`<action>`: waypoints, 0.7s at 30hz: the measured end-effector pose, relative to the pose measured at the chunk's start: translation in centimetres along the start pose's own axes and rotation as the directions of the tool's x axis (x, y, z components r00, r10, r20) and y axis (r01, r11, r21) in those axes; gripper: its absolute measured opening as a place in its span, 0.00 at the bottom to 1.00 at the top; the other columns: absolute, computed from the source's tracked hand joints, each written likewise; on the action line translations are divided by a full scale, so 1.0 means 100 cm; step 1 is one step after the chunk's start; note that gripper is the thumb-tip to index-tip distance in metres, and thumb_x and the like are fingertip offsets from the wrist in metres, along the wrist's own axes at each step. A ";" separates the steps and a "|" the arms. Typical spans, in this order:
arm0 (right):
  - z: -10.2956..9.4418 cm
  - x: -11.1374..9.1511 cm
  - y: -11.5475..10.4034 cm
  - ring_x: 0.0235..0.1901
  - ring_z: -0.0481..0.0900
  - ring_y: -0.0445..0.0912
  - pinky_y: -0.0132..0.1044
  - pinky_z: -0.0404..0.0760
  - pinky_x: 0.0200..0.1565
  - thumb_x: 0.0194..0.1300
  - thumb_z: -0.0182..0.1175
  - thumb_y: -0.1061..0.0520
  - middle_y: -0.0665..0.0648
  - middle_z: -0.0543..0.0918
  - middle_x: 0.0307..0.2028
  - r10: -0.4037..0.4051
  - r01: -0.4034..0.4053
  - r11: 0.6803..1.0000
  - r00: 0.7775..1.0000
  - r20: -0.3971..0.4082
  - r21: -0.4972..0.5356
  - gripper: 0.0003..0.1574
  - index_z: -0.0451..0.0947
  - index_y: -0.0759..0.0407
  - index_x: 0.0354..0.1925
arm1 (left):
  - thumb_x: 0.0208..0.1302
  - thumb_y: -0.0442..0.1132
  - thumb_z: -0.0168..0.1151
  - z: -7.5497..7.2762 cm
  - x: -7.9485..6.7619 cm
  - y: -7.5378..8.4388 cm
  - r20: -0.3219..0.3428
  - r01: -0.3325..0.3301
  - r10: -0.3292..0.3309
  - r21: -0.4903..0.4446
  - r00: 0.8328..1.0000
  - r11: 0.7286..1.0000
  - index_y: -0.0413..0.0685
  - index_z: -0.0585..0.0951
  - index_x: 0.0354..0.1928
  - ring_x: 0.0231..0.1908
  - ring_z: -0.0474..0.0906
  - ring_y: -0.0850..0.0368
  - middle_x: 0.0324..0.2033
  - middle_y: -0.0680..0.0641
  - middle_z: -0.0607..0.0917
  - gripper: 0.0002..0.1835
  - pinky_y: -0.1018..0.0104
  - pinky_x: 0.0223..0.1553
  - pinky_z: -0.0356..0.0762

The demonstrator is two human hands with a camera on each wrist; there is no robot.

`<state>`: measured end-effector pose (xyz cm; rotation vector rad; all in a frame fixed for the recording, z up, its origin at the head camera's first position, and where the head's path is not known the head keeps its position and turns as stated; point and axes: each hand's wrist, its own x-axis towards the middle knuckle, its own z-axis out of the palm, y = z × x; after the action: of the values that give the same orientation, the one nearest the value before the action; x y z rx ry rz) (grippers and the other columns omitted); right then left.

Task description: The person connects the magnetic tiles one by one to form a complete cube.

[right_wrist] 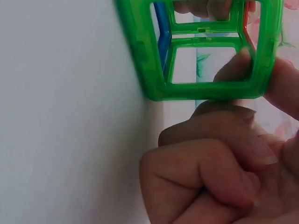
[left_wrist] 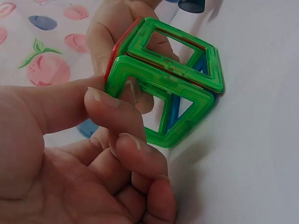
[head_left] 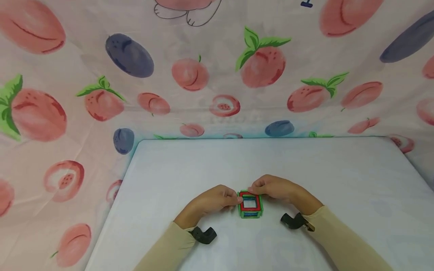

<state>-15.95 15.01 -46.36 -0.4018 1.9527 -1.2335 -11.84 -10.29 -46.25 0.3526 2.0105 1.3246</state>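
A small cube of magnetic tiles stands near the front middle of the table, with a red frame on top and green frames around the sides. Blue frame edges show at its bottom in the right wrist view. My left hand pinches the cube's left upper edge between thumb and forefinger, the other fingers curled beneath. At the far right corner, my right hand pinches the top edge; one fingertip shows through the green frame. The tiles' centres look see-through.
The white table spreads around the cube on all sides. A fruit-patterned cloth hangs behind it and along the left. Black wrist cameras sit at both beige sleeves.
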 end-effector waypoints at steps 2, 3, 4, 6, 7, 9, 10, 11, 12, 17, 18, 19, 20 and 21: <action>0.002 -0.006 -0.003 0.31 0.65 0.45 0.37 0.63 0.35 0.76 0.57 0.44 0.49 0.76 0.28 0.013 -0.018 0.998 0.997 -0.078 -0.062 0.24 0.84 0.63 0.38 | 0.71 0.49 0.63 0.000 0.000 0.001 0.007 -0.002 0.002 0.001 1.000 1.000 0.32 0.82 0.32 0.22 0.64 0.58 0.18 0.51 0.71 0.23 0.66 0.26 0.57; 0.004 -0.011 -0.005 0.33 0.67 0.45 0.38 0.64 0.36 0.75 0.57 0.42 0.49 0.74 0.29 0.021 -0.034 0.995 0.991 -0.133 -0.097 0.24 0.84 0.60 0.38 | 0.71 0.49 0.64 0.000 0.000 0.001 0.011 -0.001 0.001 -0.002 1.000 1.000 0.34 0.83 0.32 0.22 0.64 0.59 0.18 0.52 0.71 0.21 0.67 0.26 0.57; 0.006 -0.017 -0.006 0.35 0.68 0.46 0.39 0.65 0.37 0.75 0.58 0.40 0.50 0.74 0.29 0.030 -0.056 0.990 0.981 -0.192 -0.131 0.24 0.83 0.58 0.37 | 0.70 0.49 0.65 0.000 0.000 0.001 0.017 0.001 -0.001 -0.007 1.000 1.000 0.36 0.85 0.33 0.23 0.64 0.59 0.19 0.53 0.72 0.20 0.67 0.26 0.57; 0.013 -0.029 -0.008 0.36 0.69 0.46 0.40 0.67 0.36 0.73 0.59 0.37 0.51 0.73 0.29 0.042 -0.098 0.980 0.954 -0.298 -0.175 0.24 0.81 0.57 0.36 | 0.67 0.47 0.68 0.001 0.000 0.001 0.032 0.001 0.000 -0.025 0.999 1.000 0.40 0.87 0.34 0.24 0.65 0.60 0.21 0.53 0.75 0.16 0.67 0.27 0.57; 0.016 -0.035 -0.009 0.35 0.70 0.47 0.40 0.67 0.35 0.72 0.60 0.36 0.51 0.71 0.28 0.049 -0.119 0.975 0.940 -0.338 -0.188 0.25 0.81 0.56 0.35 | 0.66 0.46 0.69 0.002 -0.001 0.001 0.039 0.000 0.001 -0.034 0.999 0.999 0.41 0.88 0.35 0.25 0.65 0.61 0.22 0.53 0.77 0.14 0.67 0.27 0.58; 0.022 -0.046 -0.008 0.34 0.70 0.47 0.39 0.67 0.34 0.70 0.62 0.36 0.52 0.73 0.28 0.060 -0.132 0.975 0.932 -0.359 -0.180 0.26 0.82 0.57 0.35 | 0.64 0.45 0.70 0.003 -0.001 0.000 0.048 0.002 0.000 -0.048 0.999 0.999 0.43 0.89 0.36 0.25 0.65 0.61 0.23 0.54 0.78 0.11 0.68 0.27 0.58; 0.025 -0.050 -0.007 0.35 0.70 0.46 0.39 0.67 0.34 0.70 0.63 0.37 0.51 0.75 0.29 0.067 -0.130 0.978 0.936 -0.346 -0.164 0.25 0.83 0.57 0.34 | 0.64 0.44 0.71 0.004 -0.002 0.000 0.052 0.002 0.001 -0.051 0.999 0.999 0.42 0.89 0.36 0.25 0.65 0.61 0.23 0.54 0.79 0.11 0.68 0.26 0.57; 0.028 -0.053 -0.006 0.36 0.70 0.46 0.39 0.67 0.35 0.69 0.63 0.38 0.50 0.77 0.30 0.071 -0.122 0.983 0.944 -0.323 -0.140 0.24 0.84 0.57 0.34 | 0.64 0.43 0.71 0.004 -0.002 0.000 0.052 0.000 0.003 -0.053 0.999 0.999 0.42 0.89 0.36 0.24 0.64 0.61 0.22 0.54 0.78 0.11 0.68 0.26 0.57; 0.030 -0.055 -0.004 0.36 0.69 0.45 0.38 0.66 0.34 0.69 0.64 0.39 0.50 0.78 0.32 0.067 -0.105 0.988 0.954 -0.292 -0.116 0.24 0.84 0.58 0.34 | 0.64 0.43 0.71 0.005 -0.003 0.000 0.052 -0.003 0.006 -0.052 0.999 0.999 0.41 0.89 0.35 0.24 0.63 0.61 0.21 0.54 0.77 0.11 0.68 0.25 0.56; 0.039 -0.059 0.007 0.22 0.59 0.41 0.34 0.57 0.24 0.67 0.67 0.47 0.47 0.69 0.22 0.032 -0.019 0.995 0.991 -0.133 0.094 0.26 0.79 0.73 0.35 | 0.66 0.43 0.69 0.006 -0.005 0.000 0.066 -0.018 0.022 -0.051 0.998 0.999 0.38 0.88 0.36 0.22 0.62 0.61 0.17 0.55 0.70 0.13 0.68 0.25 0.56; 0.041 -0.059 0.009 0.20 0.56 0.41 0.34 0.54 0.23 0.68 0.67 0.49 0.47 0.68 0.21 0.012 0.004 0.991 0.993 -0.116 0.132 0.26 0.78 0.75 0.36 | 0.66 0.44 0.69 0.006 -0.005 0.000 0.066 -0.020 0.024 -0.050 0.998 0.999 0.37 0.88 0.36 0.22 0.62 0.61 0.17 0.55 0.69 0.14 0.68 0.25 0.56; 0.043 -0.059 0.011 0.19 0.55 0.40 0.34 0.53 0.22 0.68 0.67 0.50 0.47 0.67 0.20 0.007 0.012 0.985 0.994 -0.105 0.174 0.26 0.78 0.76 0.37 | 0.67 0.44 0.69 0.007 -0.005 -0.001 0.067 -0.022 0.025 -0.049 0.997 0.999 0.37 0.88 0.36 0.22 0.62 0.61 0.17 0.55 0.68 0.14 0.68 0.25 0.56; 0.044 -0.058 0.013 0.18 0.55 0.39 0.33 0.53 0.21 0.69 0.66 0.51 0.46 0.68 0.20 -0.005 0.025 0.980 0.995 -0.099 0.199 0.25 0.79 0.76 0.40 | 0.67 0.44 0.68 0.007 -0.006 -0.001 0.068 -0.023 0.027 -0.050 0.997 0.998 0.36 0.87 0.35 0.22 0.62 0.61 0.17 0.55 0.68 0.14 0.68 0.25 0.56; 0.046 -0.058 0.014 0.18 0.55 0.39 0.33 0.54 0.21 0.70 0.66 0.51 0.46 0.70 0.20 -0.011 0.032 0.974 0.995 -0.096 0.224 0.24 0.80 0.75 0.42 | 0.68 0.44 0.68 0.008 -0.006 -0.001 0.069 -0.025 0.029 -0.050 0.997 0.998 0.35 0.87 0.35 0.22 0.62 0.61 0.16 0.55 0.68 0.15 0.68 0.25 0.56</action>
<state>-8.52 16.44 -46.08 -0.2534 1.8630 -1.4936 -10.89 -10.13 -46.31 0.3993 1.9181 1.3572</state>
